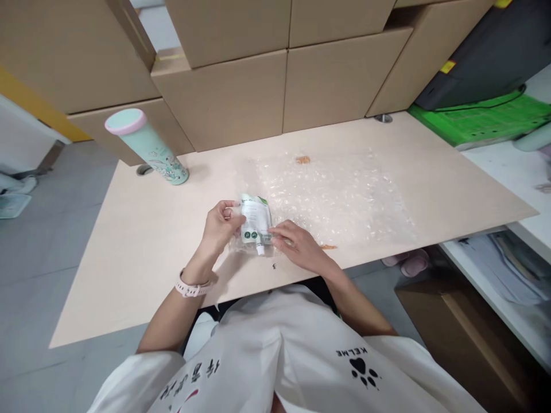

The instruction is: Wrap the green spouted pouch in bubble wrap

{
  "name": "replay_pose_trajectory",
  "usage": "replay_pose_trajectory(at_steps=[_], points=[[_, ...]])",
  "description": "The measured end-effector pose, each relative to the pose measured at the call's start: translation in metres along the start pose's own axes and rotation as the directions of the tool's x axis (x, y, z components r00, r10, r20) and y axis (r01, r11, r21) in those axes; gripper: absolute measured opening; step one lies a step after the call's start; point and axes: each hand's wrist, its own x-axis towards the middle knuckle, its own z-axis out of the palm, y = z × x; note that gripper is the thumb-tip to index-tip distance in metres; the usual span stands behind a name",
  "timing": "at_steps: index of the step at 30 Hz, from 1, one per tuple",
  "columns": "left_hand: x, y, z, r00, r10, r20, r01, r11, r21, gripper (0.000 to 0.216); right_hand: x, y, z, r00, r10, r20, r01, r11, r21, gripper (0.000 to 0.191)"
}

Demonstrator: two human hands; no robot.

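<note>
A white and green spout pouch [255, 221] with a white cap lies on the left end of a clear bubble wrap sheet [336, 195], its cap toward me. At the pouch's left edge, my left hand [219, 226] is closed, with the thumb against the pouch and the fingers curled round the wrap's edge. My right hand [295, 244] is at the pouch's lower right edge, fingers closed together on it. The right fingertips are partly hidden, so their exact hold is hard to see.
A mint-green tumbler [148, 146] stands at the table's back left. Cardboard boxes [241, 97] are stacked along the back edge. A green crate [482, 117] and a white shelf [508, 172] are on the right. Orange tape pieces [303, 160] show on the wrap.
</note>
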Motion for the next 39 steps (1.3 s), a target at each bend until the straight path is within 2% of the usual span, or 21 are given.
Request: replay_pose_trajectory(at_steps=[3,6,8,12,13,16,19,22,25,28,30,31,32,33,35,36,37,39], points=[[-0.008,0.018,0.026,0.982,0.182,0.056,-0.189,0.963,0.192,0.038,0.006,0.000,-0.003,0.999,0.034,0.008,-0.034,0.997,0.065,0.037],[-0.020,0.027,0.061,0.927,0.320,0.195,-0.367,0.884,0.291,0.046,0.007,0.005,-0.013,0.993,0.121,0.007,-0.121,0.985,0.122,0.040],[-0.027,0.023,0.083,0.904,0.353,0.242,-0.418,0.852,0.316,0.049,0.003,0.013,-0.023,0.985,0.173,-0.008,-0.171,0.978,0.119,0.035],[-0.033,-0.008,0.112,0.867,0.375,0.328,-0.450,0.872,0.192,0.052,-0.014,0.030,-0.040,0.959,0.265,-0.103,-0.264,0.964,0.020,0.030],[-0.034,-0.017,0.116,0.858,0.394,0.329,-0.471,0.860,0.197,0.049,-0.017,0.033,-0.042,0.949,0.295,-0.109,-0.292,0.955,0.049,0.029],[-0.034,-0.038,0.120,0.794,0.424,0.434,-0.578,0.749,0.324,0.039,-0.023,0.040,-0.042,0.904,0.416,-0.104,-0.380,0.889,0.254,0.024],[-0.034,-0.048,0.119,0.748,0.417,0.517,-0.647,0.630,0.429,0.037,-0.020,0.042,-0.040,0.820,0.540,-0.188,-0.424,0.794,0.436,0.020],[-0.035,-0.051,0.119,0.732,0.387,0.561,-0.672,0.544,0.502,0.030,-0.017,0.042,-0.038,0.762,0.584,-0.281,-0.384,0.756,0.530,0.042],[-0.038,-0.048,0.119,0.705,0.346,0.619,-0.700,0.477,0.531,0.028,-0.016,0.043,-0.035,0.792,0.504,-0.345,-0.365,0.843,0.395,0.052],[-0.040,-0.039,0.116,0.667,0.307,0.679,-0.726,0.471,0.500,0.025,-0.017,0.043,-0.033,0.831,0.416,-0.371,-0.361,0.909,0.209,0.031],[-0.038,-0.031,0.109,0.642,0.298,0.706,-0.718,0.555,0.420,0.019,-0.018,0.040,-0.032,0.855,0.359,-0.375,-0.364,0.930,0.060,0.020],[-0.036,-0.027,0.104,0.650,0.312,0.693,-0.696,0.609,0.379,0.017,-0.019,0.037,-0.031,0.865,0.324,-0.382,-0.367,0.929,-0.042,0.019],[-0.032,-0.024,0.098,0.680,0.334,0.653,-0.662,0.662,0.352,0.016,-0.019,0.034,-0.031,0.873,0.286,-0.395,-0.372,0.914,-0.160,0.020],[-0.028,-0.022,0.091,0.731,0.360,0.580,-0.621,0.702,0.349,0.018,-0.020,0.031,-0.030,0.877,0.249,-0.411,-0.381,0.882,-0.279,0.021],[-0.018,-0.023,0.076,0.856,0.391,0.337,-0.509,0.753,0.418,0.027,-0.021,0.026,-0.029,0.888,0.185,-0.422,-0.388,0.794,-0.468,0.023],[-0.013,-0.024,0.069,0.897,0.364,0.251,-0.440,0.794,0.420,0.033,-0.021,0.024,-0.028,0.896,0.164,-0.413,-0.383,0.758,-0.528,0.025],[-0.009,-0.027,0.063,0.927,0.303,0.219,-0.367,0.852,0.374,0.040,-0.020,0.022,-0.027,0.907,0.152,-0.394,-0.369,0.737,-0.566,0.027],[-0.004,-0.031,0.055,0.955,0.129,0.265,-0.186,0.962,0.200,0.046,-0.019,0.021,-0.025,0.927,0.152,-0.342,-0.339,0.730,-0.593,0.032]])
